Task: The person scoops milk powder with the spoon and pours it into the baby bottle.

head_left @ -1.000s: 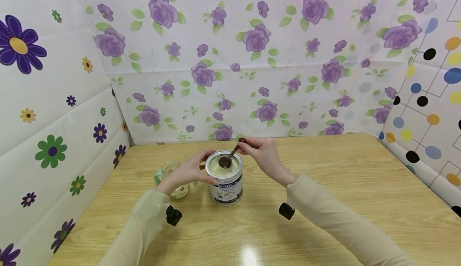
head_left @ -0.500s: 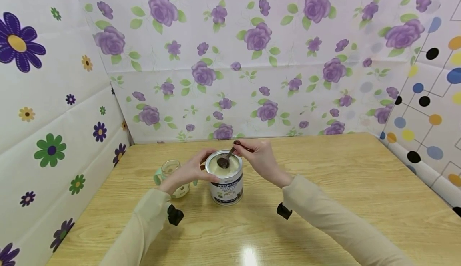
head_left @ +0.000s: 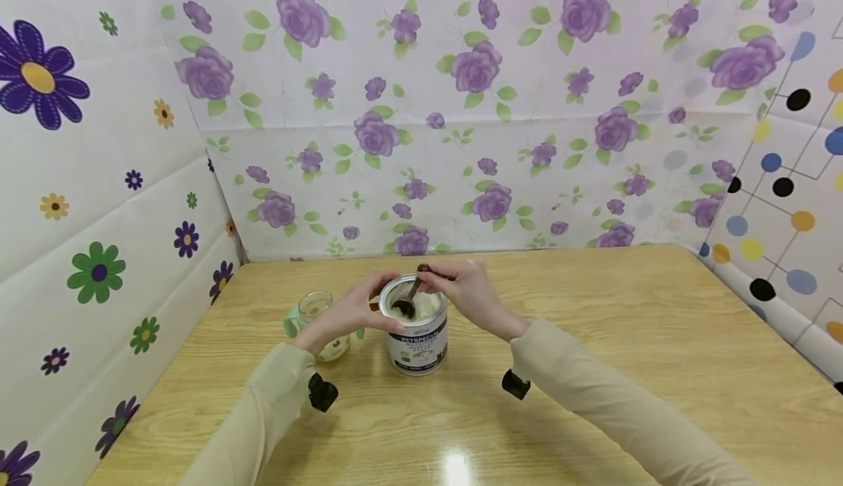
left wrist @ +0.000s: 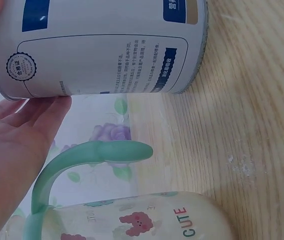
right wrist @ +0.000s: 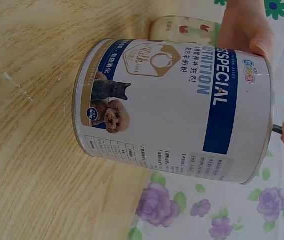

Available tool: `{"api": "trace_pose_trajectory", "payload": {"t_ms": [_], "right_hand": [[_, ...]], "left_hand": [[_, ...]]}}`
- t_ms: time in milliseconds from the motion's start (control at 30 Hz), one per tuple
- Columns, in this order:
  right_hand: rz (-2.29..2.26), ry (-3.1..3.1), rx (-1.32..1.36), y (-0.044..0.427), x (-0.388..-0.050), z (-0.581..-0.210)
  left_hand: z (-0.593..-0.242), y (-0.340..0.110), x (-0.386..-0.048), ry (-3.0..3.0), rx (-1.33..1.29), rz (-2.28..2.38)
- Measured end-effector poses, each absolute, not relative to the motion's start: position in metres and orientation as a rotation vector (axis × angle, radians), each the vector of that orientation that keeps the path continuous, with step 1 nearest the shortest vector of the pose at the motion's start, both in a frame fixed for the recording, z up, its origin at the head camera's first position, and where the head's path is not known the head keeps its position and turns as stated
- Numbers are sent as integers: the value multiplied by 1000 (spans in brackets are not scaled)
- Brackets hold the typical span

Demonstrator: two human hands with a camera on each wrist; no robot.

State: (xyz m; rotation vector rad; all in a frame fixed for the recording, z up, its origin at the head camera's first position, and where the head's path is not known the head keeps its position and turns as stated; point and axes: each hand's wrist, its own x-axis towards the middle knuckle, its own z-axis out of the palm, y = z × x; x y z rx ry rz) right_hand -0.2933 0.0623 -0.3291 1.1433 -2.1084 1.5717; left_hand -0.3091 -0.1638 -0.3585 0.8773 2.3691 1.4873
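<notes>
An open white can [head_left: 418,347] with pale powder inside stands on the table, its label facing the front. My left hand [head_left: 352,312] grips the can around its upper left side, thumb at the front. In my right hand [head_left: 470,296] the handle of a dark spoon [head_left: 406,303] is pinched above the rim, and the spoon's bowl is down in the powder. Behind my left wrist stands a clear bottle [head_left: 332,349] with mint-green handles, partly hidden. In the left wrist view the bottle [left wrist: 147,220] lies close beside the can [left wrist: 101,55], not touching it.
A wooden table [head_left: 593,369] carries everything. Flowered cloth [head_left: 435,120] hangs behind it, with patterned sheets at the left and right sides. A little white powder [left wrist: 244,165] is spilled on the wood near the can.
My right hand has moved a little to the left, and the spoon's bowl has gone lower and deeper into the powder. My left hand keeps its grip on the can.
</notes>
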Motion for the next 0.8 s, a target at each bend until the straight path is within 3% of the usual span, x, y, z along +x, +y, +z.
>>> {"api": "trace_pose_trajectory", "payload": {"t_ms": [800], "right_hand": [[2017, -2389, 1028, 63, -308, -325]], "left_hand": [[-331, -158, -290, 2328, 860, 1435]]}}
